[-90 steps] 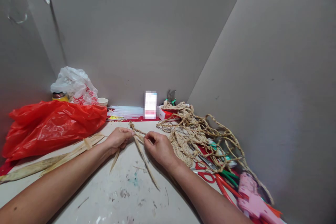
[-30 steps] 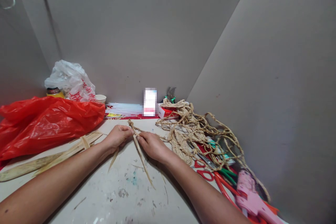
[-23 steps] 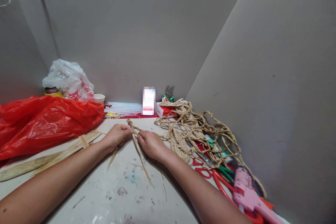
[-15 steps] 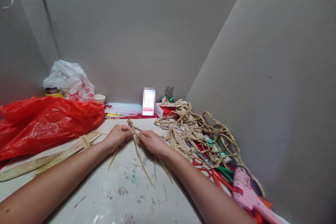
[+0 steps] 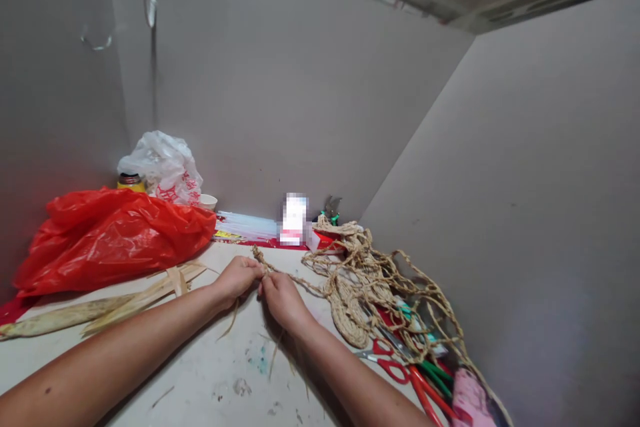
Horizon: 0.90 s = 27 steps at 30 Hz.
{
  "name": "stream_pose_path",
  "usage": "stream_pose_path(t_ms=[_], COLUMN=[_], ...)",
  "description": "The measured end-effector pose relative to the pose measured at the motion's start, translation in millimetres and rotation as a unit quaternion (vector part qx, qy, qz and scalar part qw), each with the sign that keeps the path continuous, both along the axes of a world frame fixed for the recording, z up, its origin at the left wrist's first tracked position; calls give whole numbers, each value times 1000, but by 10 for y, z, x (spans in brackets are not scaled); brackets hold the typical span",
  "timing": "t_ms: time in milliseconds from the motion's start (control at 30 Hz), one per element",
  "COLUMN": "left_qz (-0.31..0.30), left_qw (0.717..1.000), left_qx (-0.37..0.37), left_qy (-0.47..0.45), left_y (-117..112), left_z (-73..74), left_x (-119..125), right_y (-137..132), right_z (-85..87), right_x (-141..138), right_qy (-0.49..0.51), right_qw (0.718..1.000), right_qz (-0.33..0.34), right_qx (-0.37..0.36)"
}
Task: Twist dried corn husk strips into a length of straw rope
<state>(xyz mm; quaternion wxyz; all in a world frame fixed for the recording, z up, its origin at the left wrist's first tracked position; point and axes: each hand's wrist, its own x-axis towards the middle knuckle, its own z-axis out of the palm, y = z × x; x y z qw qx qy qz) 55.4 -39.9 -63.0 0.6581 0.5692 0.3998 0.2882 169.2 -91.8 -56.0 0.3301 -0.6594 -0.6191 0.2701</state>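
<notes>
At the middle of the table: two bare hands nearly meet over the cord, which runs from its knot, past the fingers and off toward the heap.
The left hand: thumb and fingertips pinched together on the cord, just beside the knot, probably so the twist there can't slacken.
The right hand: fingers curled and closed, I judge, on the strands, tips just beside the left ones; so short a gap likely gives firm control.
The strands: thin tails hang below both hands, blurred in places; where they join the cord, the fingers cover them.
The heap: coiled and tangled to the person's right, presumably to let the long part trail off sideways rather than lie under the wrists.
The strips: flat and dry, beyond the left forearm, a handy spot for that side.
The red bag: set back on the left, likely out of the arm's way; its contents don't show, and it hides the lower part of the jar.
The screen: propped upright facing the person, perhaps for easy viewing, but blocked out and unreadable.
The scissors: red handles show; the heap partly covers the metal.
The pink tool: cut off by the bottom edge, so I can't be sure what it is.
</notes>
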Motion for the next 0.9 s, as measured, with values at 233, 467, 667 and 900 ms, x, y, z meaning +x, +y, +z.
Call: stream_pose_path(t_ms=[233, 467, 667, 900], left_qz=[48, 87, 51, 41], left_qw=[998, 991, 990, 992], left_qx=[-15, -68, -100, -95], left_qy=[-21, -76, -84, -74], left_y=[-14, 59, 89, 82], left_z=[2, 2, 79, 68], left_x=[18, 25, -21, -40], right_y=[21, -28, 134, 182], right_z=[-112, 192, 328, 109], right_x=[-71, 148, 360, 225], right_qy=[-72, -42, 102, 336], right_qw=[997, 995, 994, 903], right_qz=[12, 79, -31, 119], right_qx=[21, -48, 9, -240])
